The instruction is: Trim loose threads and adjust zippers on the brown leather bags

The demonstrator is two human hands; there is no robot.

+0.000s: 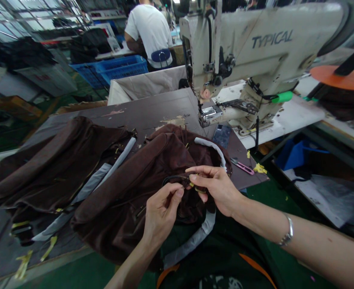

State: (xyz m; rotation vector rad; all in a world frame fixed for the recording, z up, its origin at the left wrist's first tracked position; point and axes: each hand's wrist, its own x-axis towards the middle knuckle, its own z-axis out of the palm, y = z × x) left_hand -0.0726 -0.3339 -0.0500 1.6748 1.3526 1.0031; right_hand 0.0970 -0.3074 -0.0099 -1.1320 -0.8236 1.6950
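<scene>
At my station stands a TYPICAL industrial sewing machine (263, 52) on a white table, beside a dark work board (152, 108) carrying two brown suede garment pieces (119, 200). Beyond the board, a large white fabric-lined bin (143, 86) shows a dark item (183, 83) at its right end. Blue plastic crates (119, 68) sit behind the bin, their contents not visible from here. A co-worker in a white T-shirt (148, 32) sits further back. White tape strips (213, 146) run along the nearer piece. Pink-handled snips (243, 167) and yellow scraps (260, 168) lie at the board's edge. My left hand (161, 212) and right hand (215, 188) are close together, each pinching a dark zipper (179, 180) between thumb and fingers, just above the nearer piece.
</scene>
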